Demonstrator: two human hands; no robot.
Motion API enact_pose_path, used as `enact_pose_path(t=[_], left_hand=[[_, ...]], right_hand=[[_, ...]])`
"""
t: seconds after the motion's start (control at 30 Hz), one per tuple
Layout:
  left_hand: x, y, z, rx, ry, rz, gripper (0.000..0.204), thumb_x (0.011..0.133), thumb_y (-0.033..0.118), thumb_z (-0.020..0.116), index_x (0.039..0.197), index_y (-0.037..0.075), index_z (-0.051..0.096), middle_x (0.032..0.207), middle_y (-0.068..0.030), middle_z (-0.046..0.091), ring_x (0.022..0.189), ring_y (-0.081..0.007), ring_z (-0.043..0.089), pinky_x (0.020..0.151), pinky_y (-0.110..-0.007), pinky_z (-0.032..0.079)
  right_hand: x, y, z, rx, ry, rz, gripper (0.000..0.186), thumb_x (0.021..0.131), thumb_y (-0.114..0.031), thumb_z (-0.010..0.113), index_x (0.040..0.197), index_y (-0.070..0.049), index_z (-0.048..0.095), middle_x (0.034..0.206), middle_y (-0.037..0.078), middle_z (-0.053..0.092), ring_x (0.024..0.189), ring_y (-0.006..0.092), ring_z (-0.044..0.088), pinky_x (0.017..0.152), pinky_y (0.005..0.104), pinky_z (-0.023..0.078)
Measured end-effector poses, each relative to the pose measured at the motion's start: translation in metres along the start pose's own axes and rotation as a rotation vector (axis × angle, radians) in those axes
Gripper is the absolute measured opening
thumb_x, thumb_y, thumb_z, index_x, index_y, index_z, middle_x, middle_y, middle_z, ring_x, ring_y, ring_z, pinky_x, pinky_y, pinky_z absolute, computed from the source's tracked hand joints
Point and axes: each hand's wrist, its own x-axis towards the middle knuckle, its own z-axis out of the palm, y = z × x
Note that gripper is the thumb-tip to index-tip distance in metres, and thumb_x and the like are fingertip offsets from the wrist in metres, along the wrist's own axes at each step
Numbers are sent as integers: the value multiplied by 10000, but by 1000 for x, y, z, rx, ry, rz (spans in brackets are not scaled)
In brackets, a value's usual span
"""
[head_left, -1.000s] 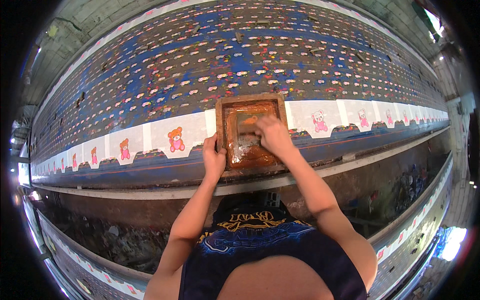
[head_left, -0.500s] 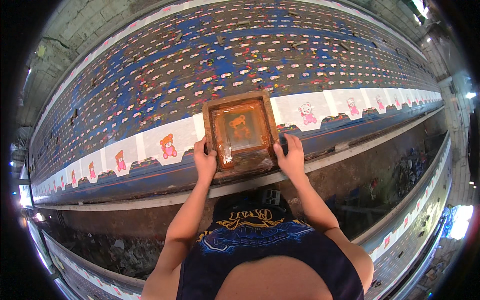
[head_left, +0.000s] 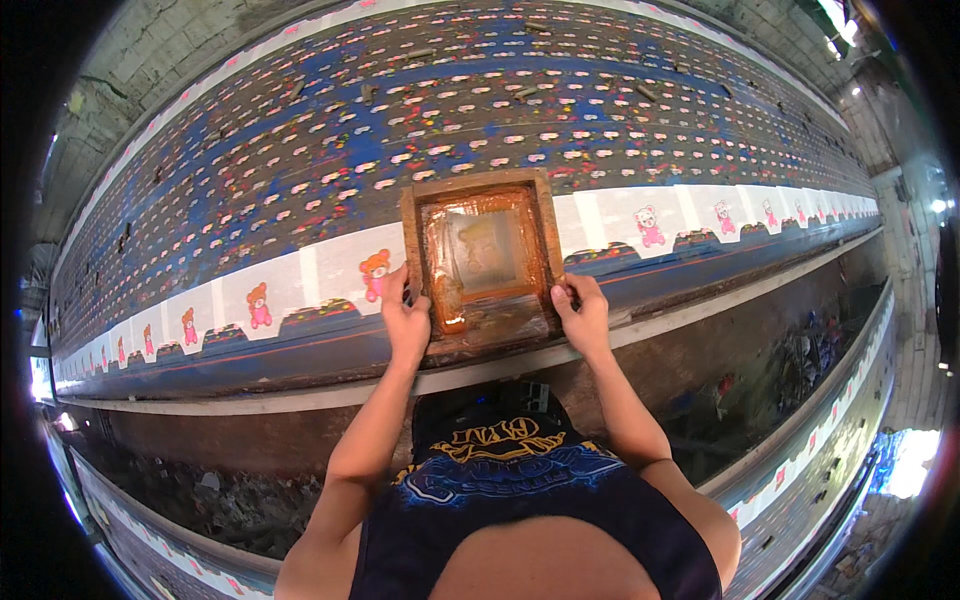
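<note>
A square wooden screen-printing frame (head_left: 480,185) is in front of me, over a long strip of white pieces on the table. Orange-brown residue coats its inner edges, and a faint bear shape shows in the mesh (head_left: 488,250). My left hand (head_left: 407,322) grips the frame's near left side, thumb against the wood. On the near right side, my right hand (head_left: 584,315) holds it too. Left of the frame, a white piece carries a brown bear with pink (head_left: 375,273), close to my left fingers. Rightward, a bear print (head_left: 650,228) shows pink with a pale head. I cannot tell whether the frame touches the table.
The long table (head_left: 300,150) has a blue and dark surface covered with rows of small colourful prints and several small blocks. A pale rail (head_left: 250,403) runs along its near edge. Behind me, a second printed table (head_left: 800,490) runs parallel, with a littered floor strip between.
The frame has shifted left along the strip with both hands still on it, nearer the left brown bear and farther from the pink one. The bear in its mesh looks fainter.
</note>
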Motion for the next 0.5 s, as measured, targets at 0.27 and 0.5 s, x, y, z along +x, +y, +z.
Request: enact_pose_path(t=[0.27, 0.5], left_hand=[[-16, 28, 77, 10, -59, -89, 590, 735, -109, 553, 1325, -103, 565, 1215, -172, 561, 1159, -305, 570, 1014, -339, 439], [-15, 21, 80, 76, -83, -116, 615, 718, -93, 610, 1331, -61, 567, 1179, -147, 584, 1158, -295, 572, 1036, -351, 416]], right_hand=[[25, 55, -62, 8, -94, 64, 422, 933, -334, 727, 1123, 40, 672, 945, 157, 629, 834, 291, 636, 772, 406, 516], [28, 59, -71, 41, -174, 108, 527, 932, -401, 724, 1164, 66, 652, 993, 166, 627, 910, 310, 637, 810, 412, 521]])
